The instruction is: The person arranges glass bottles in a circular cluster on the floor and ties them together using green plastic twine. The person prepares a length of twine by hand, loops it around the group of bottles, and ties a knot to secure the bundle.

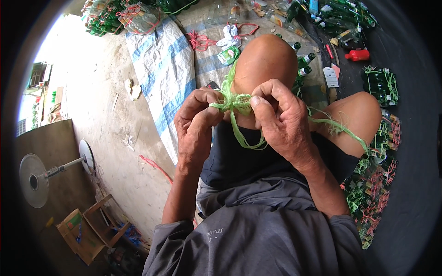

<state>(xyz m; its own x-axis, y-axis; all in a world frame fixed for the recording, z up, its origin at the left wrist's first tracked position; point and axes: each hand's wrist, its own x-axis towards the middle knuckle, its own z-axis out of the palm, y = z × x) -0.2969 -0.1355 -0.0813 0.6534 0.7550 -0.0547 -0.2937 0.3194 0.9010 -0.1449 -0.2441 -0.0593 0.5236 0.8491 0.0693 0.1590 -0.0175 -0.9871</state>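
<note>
Between my two hands, above my knee, is a light green plastic string with a knot and frayed loops. My left hand pinches the knot's left side between thumb and fingers. On the other side, my right hand grips a loop of the same string, thumb against bent forefinger. One loop hangs below the knot, and a strand runs up along my knee. More green string trails past my right hand across my other leg. Whether it joins the knotted piece is hidden behind that hand.
Green bottles stand just beyond my knee. A blue-and-white striped sheet covers the floor ahead. Bundled bottles line the right side; loose ones lie far right. A standing fan and a wooden chair are at left.
</note>
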